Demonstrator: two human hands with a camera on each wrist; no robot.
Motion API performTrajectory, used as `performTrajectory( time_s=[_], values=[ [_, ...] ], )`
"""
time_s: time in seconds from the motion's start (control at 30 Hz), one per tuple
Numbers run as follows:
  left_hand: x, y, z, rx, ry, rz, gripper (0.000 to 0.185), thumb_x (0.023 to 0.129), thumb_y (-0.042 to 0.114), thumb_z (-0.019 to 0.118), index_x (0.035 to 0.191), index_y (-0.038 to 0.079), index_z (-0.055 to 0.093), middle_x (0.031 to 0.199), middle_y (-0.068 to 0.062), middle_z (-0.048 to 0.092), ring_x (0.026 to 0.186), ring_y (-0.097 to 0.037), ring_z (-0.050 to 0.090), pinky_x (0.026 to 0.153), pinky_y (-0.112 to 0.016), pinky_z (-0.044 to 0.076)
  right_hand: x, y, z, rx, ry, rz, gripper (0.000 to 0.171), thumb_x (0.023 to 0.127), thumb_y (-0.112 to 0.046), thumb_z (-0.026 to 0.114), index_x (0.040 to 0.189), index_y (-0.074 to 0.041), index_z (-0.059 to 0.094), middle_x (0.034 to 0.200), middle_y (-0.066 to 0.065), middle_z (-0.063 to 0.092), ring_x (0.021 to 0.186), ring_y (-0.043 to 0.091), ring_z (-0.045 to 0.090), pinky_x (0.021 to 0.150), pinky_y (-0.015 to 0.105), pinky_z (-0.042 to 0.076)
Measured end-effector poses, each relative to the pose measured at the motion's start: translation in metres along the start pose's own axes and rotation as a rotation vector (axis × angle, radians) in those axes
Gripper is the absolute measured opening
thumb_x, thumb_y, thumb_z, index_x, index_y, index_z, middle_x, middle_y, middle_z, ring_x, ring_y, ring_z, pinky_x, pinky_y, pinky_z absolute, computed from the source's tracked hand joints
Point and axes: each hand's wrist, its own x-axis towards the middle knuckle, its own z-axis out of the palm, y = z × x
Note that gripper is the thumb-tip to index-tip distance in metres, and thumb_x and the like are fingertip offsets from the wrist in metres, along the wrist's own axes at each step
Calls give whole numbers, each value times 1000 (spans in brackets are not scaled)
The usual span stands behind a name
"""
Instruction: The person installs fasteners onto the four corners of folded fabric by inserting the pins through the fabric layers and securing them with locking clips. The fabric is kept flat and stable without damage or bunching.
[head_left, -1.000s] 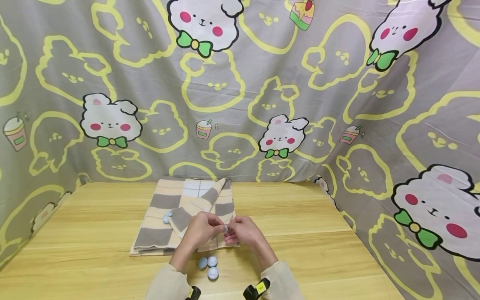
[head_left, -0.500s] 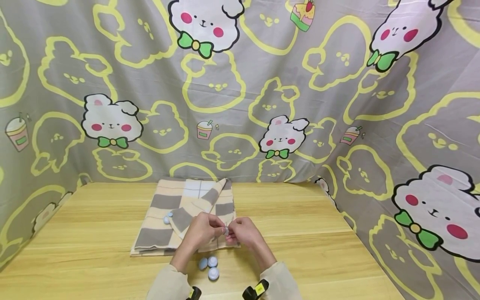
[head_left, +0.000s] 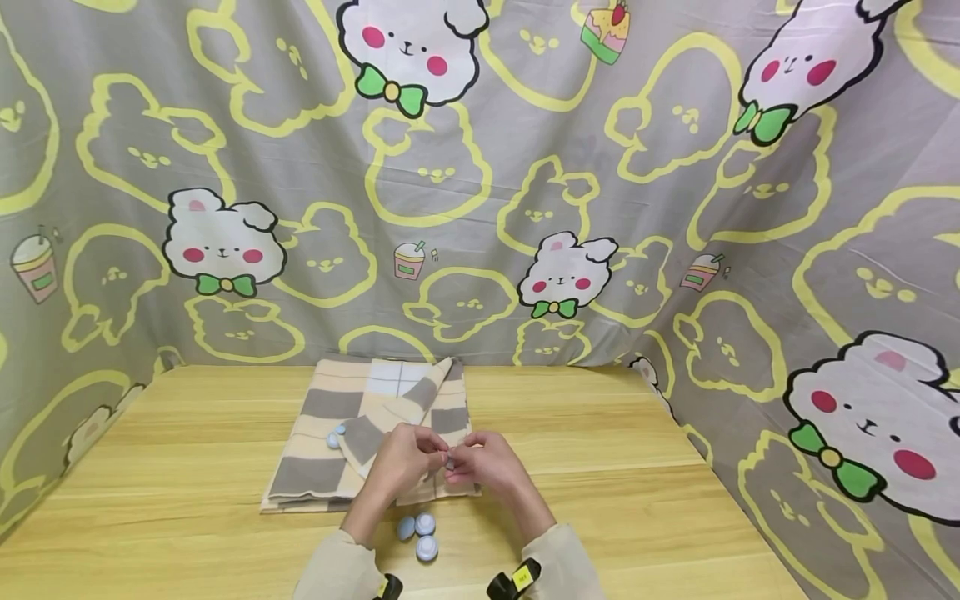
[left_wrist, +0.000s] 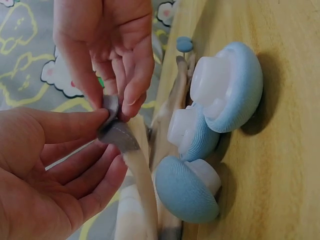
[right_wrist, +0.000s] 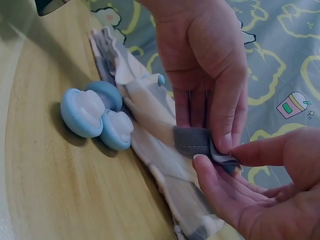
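Head view: my left hand [head_left: 401,463] and right hand [head_left: 482,463] pinch the cloth [head_left: 360,433] corner; one clip [head_left: 332,438] attached, three clips [head_left: 420,532] unused on worktop [head_left: 600,500].

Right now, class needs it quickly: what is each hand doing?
Left hand: pinching the checked cloth's corner.
Right hand: pinching the same corner.

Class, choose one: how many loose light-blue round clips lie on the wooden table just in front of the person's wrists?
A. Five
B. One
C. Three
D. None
C: three light-blue round clips lie clustered on the wooden table, near the checked cloth pinched by both hands.
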Motion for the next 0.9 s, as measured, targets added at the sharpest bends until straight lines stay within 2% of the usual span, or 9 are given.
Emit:
performTrajectory(
  time_s=[0.23, 0.47, 0.57, 0.67, 0.77, 0.9],
  values=[
    [0, 0, -4, 13, -41, -3, 5, 81, 2, 80, 80, 5, 76, 72, -3, 74, 66, -9, 62, 61, -28, 49, 0, 0, 0, 18, 5, -5, 14, 92, 1, 63, 102, 10, 59, 83, 14, 72, 69, 16, 70, 71, 34, 62],
    [-4, 5, -22, 31, -101, -27, 9, 82, 3, 78, 76, 6, 72, 68, -2, 69, 64, -11, 60, 61, -28, 48, 1, 0, 0, 9, 6, -2, 18, 92, 2, 63, 106, 13, 59, 85, 14, 70, 71, 16, 71, 74, 34, 62],
    [-8, 8, -32, 45, -170, -78, 11, 83, 2, 77, 74, 4, 69, 64, -4, 65, 59, -13, 58, 56, -26, 45, 0, 0, 0, 1, 6, -2, 18, 92, 3, 63, 105, 14, 59, 85, 14, 70, 71, 16, 71, 74, 35, 62],
    [-14, 11, -40, 101, -260, -147, 15, 83, 3, 77, 72, 4, 67, 60, -7, 64, 53, -15, 58, 51, -26, 47, 0, 0, -1, -17, 13, -8, 17, 92, 2, 63, 105, 14, 60, 84, 14, 70, 70, 16, 70, 72, 34, 62],
    [-19, 14, -45, 187, -338, -211, 19, 82, 6, 80, 71, 6, 65, 60, -9, 64, 52, -17, 61, 52, -30, 52, 1, 0, -1, -37, 21, -10, 17, 92, 1, 64, 103, 13, 61, 82, 12, 70, 68, 14, 68, 69, 31, 61],
    [-24, 18, -46, 261, -426, -258, 20, 79, 5, 82, 70, 6, 64, 64, -10, 66, 56, -20, 64, 54, -33, 56, 1, 1, -1, -43, 28, -9, 17, 92, -2, 65, 102, 12, 62, 83, 13, 70, 67, 14, 68, 67, 29, 60]
  ],
)
